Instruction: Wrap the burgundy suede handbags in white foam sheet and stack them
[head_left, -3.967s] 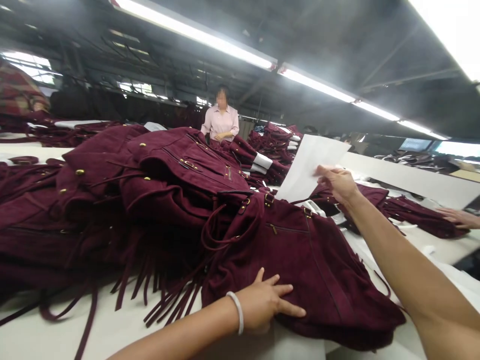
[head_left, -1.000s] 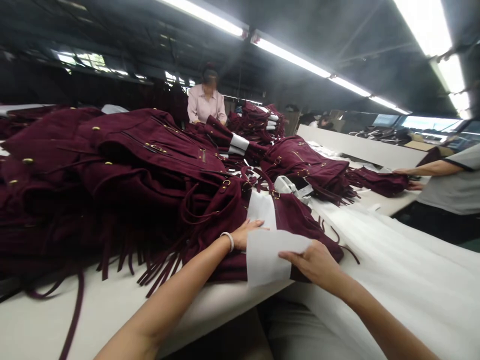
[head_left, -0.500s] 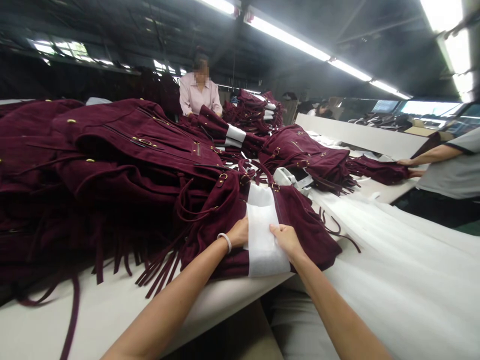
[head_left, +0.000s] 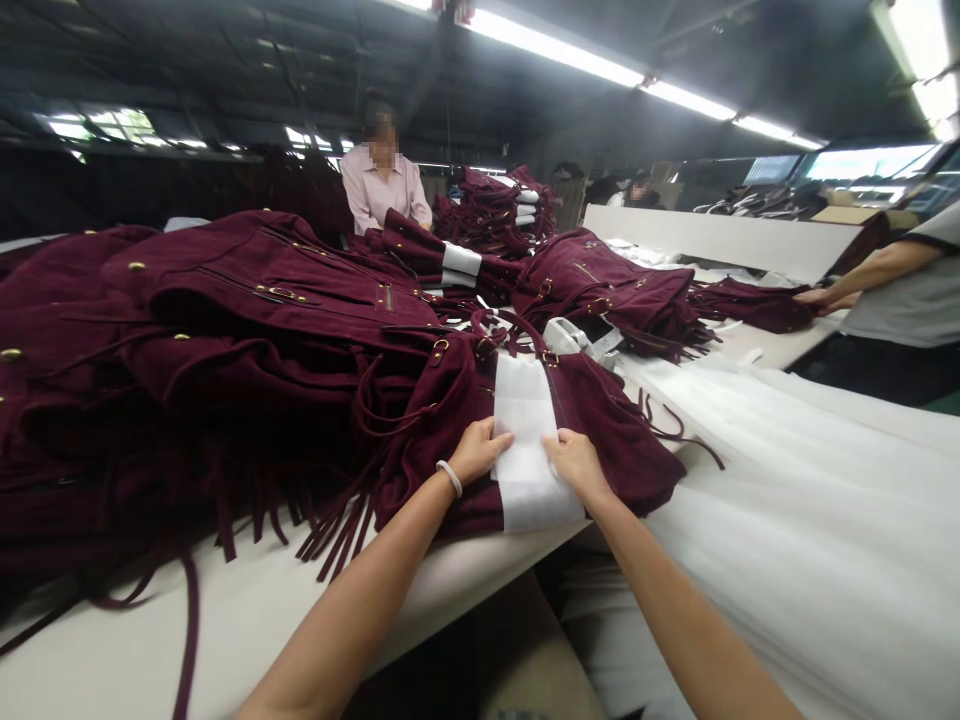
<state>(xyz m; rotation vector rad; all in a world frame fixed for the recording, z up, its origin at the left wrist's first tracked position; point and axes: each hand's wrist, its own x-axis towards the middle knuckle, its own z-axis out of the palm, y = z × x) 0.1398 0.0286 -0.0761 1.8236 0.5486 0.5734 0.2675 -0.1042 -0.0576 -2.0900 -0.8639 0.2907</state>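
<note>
A burgundy handbag [head_left: 622, 430] with fringes and brass buckles lies on the white table at its near edge. Around its middle runs a band of white wrapping sheet [head_left: 525, 400], reaching from the handles down to the front edge. My left hand [head_left: 480, 450], with a pale bracelet at the wrist, pinches the band's left edge, thumb on top. At the right edge, my right hand [head_left: 576, 462] grips the same band between thumb and fingers. Some fingertips of both hands are hidden under the sheet.
A large heap of burgundy bags [head_left: 247, 330] rises on the left. A white tape dispenser [head_left: 570, 338] stands behind the handbag. White sheeting [head_left: 795, 500] spreads at right. One person [head_left: 382, 185] stands behind the heap; another person's hand [head_left: 817, 298] touches a bag at right.
My left hand has come up from beside the sheet, and its thumb now lies over the band's left edge. My right hand keeps its hold. The view has shifted slightly.
</note>
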